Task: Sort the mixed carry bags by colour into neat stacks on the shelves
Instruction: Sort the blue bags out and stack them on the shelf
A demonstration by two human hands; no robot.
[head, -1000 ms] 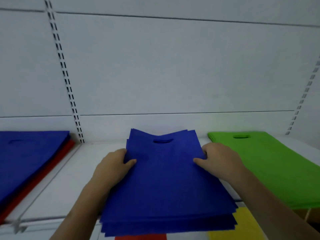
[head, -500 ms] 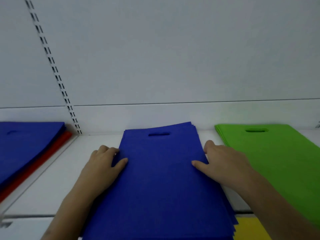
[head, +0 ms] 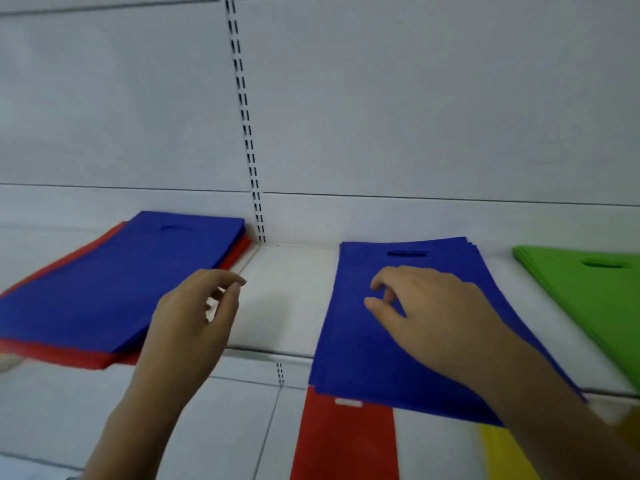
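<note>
Hands (head: 194,317) (head: 433,313) apparently empty above blue bag stack (head: 398,358).

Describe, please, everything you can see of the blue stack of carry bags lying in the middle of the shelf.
The middle stack of flat royal-blue carry bags looks like matte non-woven fabric, with a slot-shaped handle cut-out near its far edge. It lies flat on the white shelf, its near end overhanging the front lip, edges slightly fanned at the far right corner. The right hand is over its top bag, fingers loosely curled; whether it touches is unclear. The left hand is clear of it.
</note>
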